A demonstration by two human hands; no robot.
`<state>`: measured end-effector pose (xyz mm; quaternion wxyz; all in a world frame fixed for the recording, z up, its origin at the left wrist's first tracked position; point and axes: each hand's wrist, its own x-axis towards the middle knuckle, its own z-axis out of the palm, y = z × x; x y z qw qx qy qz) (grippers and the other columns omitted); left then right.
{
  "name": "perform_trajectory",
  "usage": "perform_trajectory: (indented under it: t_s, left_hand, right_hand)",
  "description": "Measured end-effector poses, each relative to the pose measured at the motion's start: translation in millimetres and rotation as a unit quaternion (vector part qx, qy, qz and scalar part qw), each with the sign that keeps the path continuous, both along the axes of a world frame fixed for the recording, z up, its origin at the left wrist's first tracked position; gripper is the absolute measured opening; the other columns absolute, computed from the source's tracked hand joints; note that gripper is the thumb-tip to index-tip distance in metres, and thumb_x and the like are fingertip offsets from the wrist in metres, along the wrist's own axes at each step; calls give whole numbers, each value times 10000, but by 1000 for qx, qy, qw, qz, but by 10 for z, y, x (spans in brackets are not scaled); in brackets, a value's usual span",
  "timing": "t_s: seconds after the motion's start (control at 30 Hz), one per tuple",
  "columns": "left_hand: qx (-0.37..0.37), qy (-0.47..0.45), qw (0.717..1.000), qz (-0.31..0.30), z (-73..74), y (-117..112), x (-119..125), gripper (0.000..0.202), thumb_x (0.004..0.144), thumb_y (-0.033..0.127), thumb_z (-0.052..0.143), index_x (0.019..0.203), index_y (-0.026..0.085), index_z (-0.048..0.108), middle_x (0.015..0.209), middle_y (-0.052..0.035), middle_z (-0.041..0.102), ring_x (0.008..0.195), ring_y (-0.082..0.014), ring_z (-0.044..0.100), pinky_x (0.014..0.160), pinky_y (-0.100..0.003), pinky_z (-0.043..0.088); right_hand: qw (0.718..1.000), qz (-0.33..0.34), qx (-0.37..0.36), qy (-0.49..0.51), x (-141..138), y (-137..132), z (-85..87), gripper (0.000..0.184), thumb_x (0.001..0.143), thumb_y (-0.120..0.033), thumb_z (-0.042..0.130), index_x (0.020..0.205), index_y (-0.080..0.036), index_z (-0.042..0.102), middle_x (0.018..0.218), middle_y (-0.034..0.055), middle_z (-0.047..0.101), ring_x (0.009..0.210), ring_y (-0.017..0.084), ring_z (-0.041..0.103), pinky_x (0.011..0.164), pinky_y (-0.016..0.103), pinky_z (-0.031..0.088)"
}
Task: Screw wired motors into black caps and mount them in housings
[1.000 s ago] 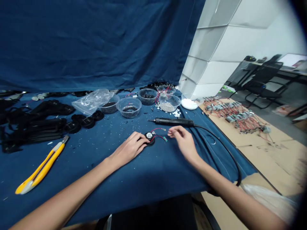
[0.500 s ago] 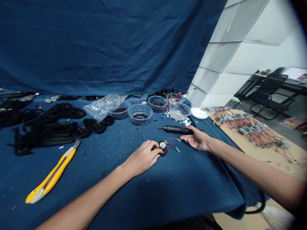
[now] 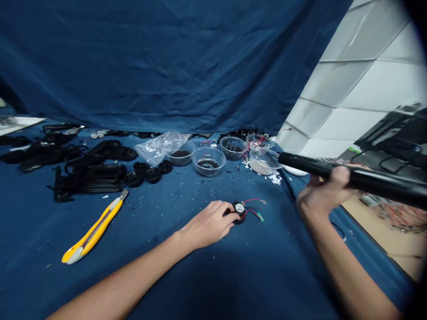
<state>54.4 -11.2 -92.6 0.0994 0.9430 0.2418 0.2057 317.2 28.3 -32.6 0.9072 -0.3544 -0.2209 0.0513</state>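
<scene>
My left hand (image 3: 209, 225) pinches a small round black housing (image 3: 241, 218) on the blue cloth. A white disc sits in the housing's middle. Red wires (image 3: 252, 210) run out of it to the right, one ending in a small green board (image 3: 260, 217). Raised at the right, my right hand (image 3: 322, 195) is wrapped round a black electric screwdriver (image 3: 305, 164), thumb on top. The screwdriver lies nearly level, its thin bit pointing left in front of a clear bowl of small pale parts (image 3: 261, 167). Its rear end runs out of view.
Clear bowls of black screws (image 3: 209, 164) stand along the back, beside a plastic bag (image 3: 160, 148). Black round caps (image 3: 152, 175) and stacked black parts (image 3: 96, 178) lie to the left. A yellow utility knife (image 3: 96, 229) rests front left. Wired parts (image 3: 392, 213) cover a board at right.
My right hand has lifted the screwdriver off the cloth, up and to the right, nearer the camera. My left hand keeps hold of the round housing. The view has swung slightly left.
</scene>
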Motion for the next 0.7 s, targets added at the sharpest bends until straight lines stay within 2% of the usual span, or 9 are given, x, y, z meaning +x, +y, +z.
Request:
perform_trajectory:
  t_s: [0.07, 0.13, 0.17, 0.27, 0.33, 0.43, 0.53, 0.6, 0.7]
  left_hand:
    - [1, 15, 1000, -1, 12, -14, -11, 284, 923, 168, 477, 1192, 184, 566, 1172, -87, 543, 1068, -215, 510, 964, -386, 443]
    - [-5, 23, 1000, -4, 31, -46, -41, 310, 928, 179, 474, 1227, 199, 552, 1208, -85, 540, 1097, -219, 507, 971, -389, 436]
    - [-11, 23, 1000, -7, 51, -63, -60, 322, 933, 198, 474, 1248, 207, 540, 1230, -85, 536, 1116, -221, 503, 977, -391, 432]
    - [-37, -4, 999, -6, 189, -47, -86, 330, 954, 275, 460, 1274, 217, 516, 1238, -82, 542, 1124, -208, 509, 979, -380, 429]
    - [-48, -38, 998, 12, 357, 97, -9, 295, 969, 297, 431, 1228, 206, 537, 1181, -78, 569, 1077, -189, 529, 968, -364, 432]
    - [-38, -80, 995, 43, 643, 602, 366, 270, 985, 308, 389, 1131, 175, 573, 1118, -78, 598, 1061, -191, 533, 988, -376, 411]
    - [-62, -37, 997, 23, 800, 1336, 1020, 258, 966, 291, 417, 1077, 145, 598, 1112, -94, 619, 1055, -197, 544, 969, -368, 415]
    - [-113, 33, 993, -1, 783, 1795, 1497, 206, 903, 195, 490, 1029, 123, 637, 1063, -95, 650, 978, -185, 574, 920, -340, 437]
    - [-167, 93, 981, -4, 626, 2250, 2079, 75, 703, 90, 645, 760, 94, 693, 763, -80, 675, 725, -171, 587, 767, -320, 483]
  right_hand:
    - [995, 71, 68, 26, -46, -79, 248, 43, 847, -248, 457, 850, -225, 493, 817, -6, 501, 789, 136, 620, 760, 351, 605]
    - [985, 155, 74, 32, -58, -201, 420, 269, 910, -281, 300, 763, -194, 508, 762, 23, 477, 738, 148, 619, 734, 362, 604]
    - [980, 180, 73, 33, -49, -266, 465, 299, 915, -278, 282, 752, -186, 515, 753, 30, 483, 702, 139, 606, 657, 328, 600]
    - [962, 238, 17, 132, 21, -410, 448, 224, 866, -239, 366, 716, -157, 510, 670, 17, 448, 577, 82, 506, 442, 187, 510]
    - [939, 249, -23, 235, 76, -438, 360, 96, 787, -165, 435, 707, -144, 484, 646, -5, 423, 537, 47, 445, 398, 130, 464]
    - [901, 259, -74, 341, 115, -415, 234, 36, 728, -98, 448, 720, -132, 458, 660, -19, 401, 515, 22, 416, 400, 101, 454]
    - [888, 265, -109, 359, 85, -401, 196, 39, 743, -107, 446, 713, -129, 461, 653, -26, 372, 504, 28, 405, 389, 110, 444]
    - [895, 265, -118, 340, 51, -415, 212, 54, 764, -119, 449, 718, -129, 476, 649, -25, 370, 508, 38, 408, 395, 123, 446]
    - [901, 258, -127, 324, 33, -441, 243, 60, 792, -128, 456, 741, -127, 488, 648, -28, 373, 510, 39, 406, 409, 127, 442]
